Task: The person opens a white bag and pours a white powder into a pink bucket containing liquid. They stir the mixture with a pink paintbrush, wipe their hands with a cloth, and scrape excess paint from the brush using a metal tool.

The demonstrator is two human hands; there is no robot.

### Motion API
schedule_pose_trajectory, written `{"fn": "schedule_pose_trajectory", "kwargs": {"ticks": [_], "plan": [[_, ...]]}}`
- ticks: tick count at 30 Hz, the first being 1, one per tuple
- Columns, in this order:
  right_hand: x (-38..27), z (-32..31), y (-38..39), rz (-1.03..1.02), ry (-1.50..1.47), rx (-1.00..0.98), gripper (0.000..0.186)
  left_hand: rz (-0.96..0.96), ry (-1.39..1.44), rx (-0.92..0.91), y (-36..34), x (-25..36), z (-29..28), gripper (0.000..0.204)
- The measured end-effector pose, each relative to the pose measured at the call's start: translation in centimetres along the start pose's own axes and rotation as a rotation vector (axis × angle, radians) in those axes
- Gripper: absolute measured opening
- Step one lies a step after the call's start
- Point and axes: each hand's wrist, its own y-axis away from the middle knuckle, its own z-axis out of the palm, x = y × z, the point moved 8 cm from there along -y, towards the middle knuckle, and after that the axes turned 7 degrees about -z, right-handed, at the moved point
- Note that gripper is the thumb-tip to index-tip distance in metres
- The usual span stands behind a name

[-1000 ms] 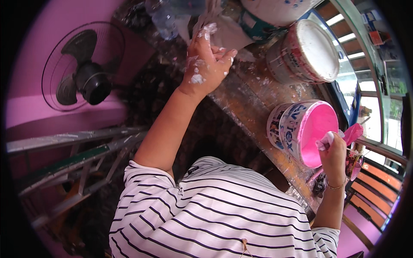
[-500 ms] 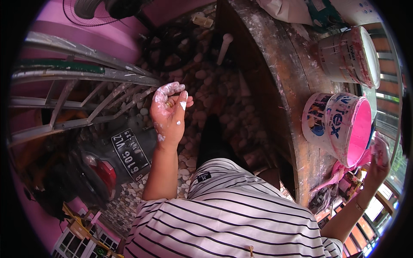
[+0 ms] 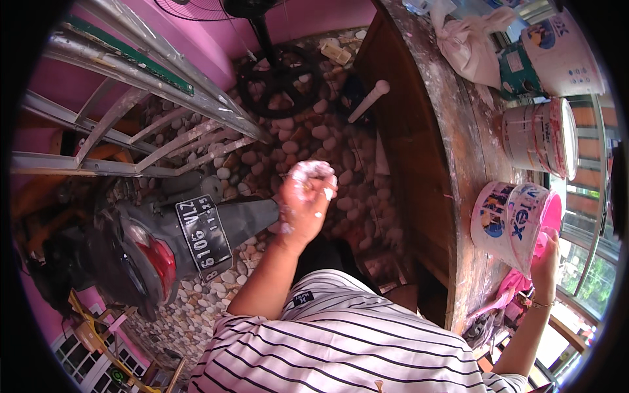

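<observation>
My left hand (image 3: 308,200) hangs over the pebbled floor, its skin smeared with white and pale pink paint. Its fingers curve loosely, the thumb stands apart, and no object shows in it. My right hand (image 3: 545,265) is at the mouth of a white paint bucket (image 3: 503,216) with bright pink inside. The fingers reach in at the rim, where a bright pink patch covers or hides them; I cannot make out whether they hold anything. This bucket stands on a paint-spattered wooden table (image 3: 475,141) to my right.
Further along the table are a second paint tub (image 3: 534,137), a larger white bucket (image 3: 563,56) and a tied plastic bag (image 3: 468,46). A pink cloth (image 3: 508,288) lies near my right arm. Left are a metal ladder (image 3: 177,85), a motorbike (image 3: 164,255) and a fan base (image 3: 278,78).
My right hand has moved from beyond the bucket to its mouth, fingers going in at the rim. My left hand has shifted right and lower in the picture. The whole view has turned slightly.
</observation>
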Motion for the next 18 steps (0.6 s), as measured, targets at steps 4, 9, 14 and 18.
{"fn": "schedule_pose_trajectory", "kwargs": {"ticks": [4, 9, 14, 18], "plan": [[2.3, -0.1, -0.1, 0.292, -0.383, 0.243, 0.025, -0.094, -0.165, -0.168, 0.4, -2.2, 3.3, 0.027], [2.5, 0.6, -0.7, 0.199, -0.088, 0.200, 0.018, 0.220, -0.490, -0.260, 0.5, -0.5, 6.8, 0.037], [8.6, 1.3, 1.5, 0.221, -0.077, 0.283, 0.018, 0.378, -0.669, -0.236, -0.5, 0.8, 7.5, 0.039], [8.2, 2.0, 1.4, 0.232, -0.262, 0.232, 0.020, 0.387, -0.706, -0.232, -1.1, 0.7, 8.1, 0.037]]}}
